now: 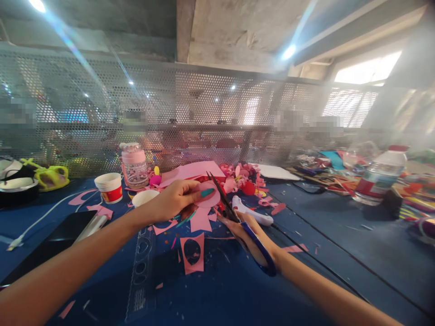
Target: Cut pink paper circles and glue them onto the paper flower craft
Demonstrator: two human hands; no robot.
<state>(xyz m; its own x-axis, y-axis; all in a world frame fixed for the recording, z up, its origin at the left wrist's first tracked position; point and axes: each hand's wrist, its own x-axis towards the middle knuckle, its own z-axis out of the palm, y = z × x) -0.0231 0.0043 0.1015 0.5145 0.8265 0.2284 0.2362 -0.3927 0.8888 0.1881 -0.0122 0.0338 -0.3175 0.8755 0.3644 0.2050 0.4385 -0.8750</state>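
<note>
Head view. Left hand point(176, 197) closed in a pinch on one pink paper disc point(208, 195), held just above the blue worktop point(340, 235). Right hand point(244, 229) gripped one pair of scissors point(234, 217) by the blue handles. The blades were parted, against the disc's right edge. On the worktop below lay one pink scrap with a round hole point(192, 252). Also counted: one paper cup point(109, 187), one pink jar point(134, 165), one water bottle point(380, 176), one white glue gun point(253, 213).
</note>
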